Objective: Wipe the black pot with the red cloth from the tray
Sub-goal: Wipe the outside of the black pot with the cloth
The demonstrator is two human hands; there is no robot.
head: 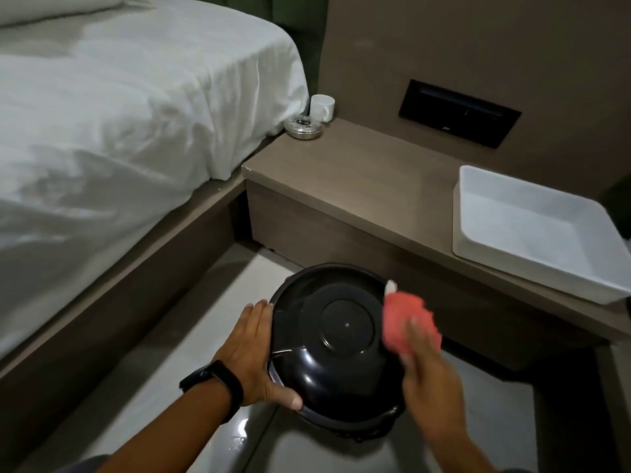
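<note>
Two bare forearms enter from the bottom edge, no sleeves visible on either. The left hand has bare fingers, no rings seen, thumbnail short and pale. A matte black slim rubbery fitness-type wristband wraps the left wrist, its flat oblong face dark and unlit, no markings readable. The right hand is motion-blurred; no ring, watch or band can be made out on it or its wrist. A sliver of grey fabric, likely clothing, shows at the bottom edge.
</note>
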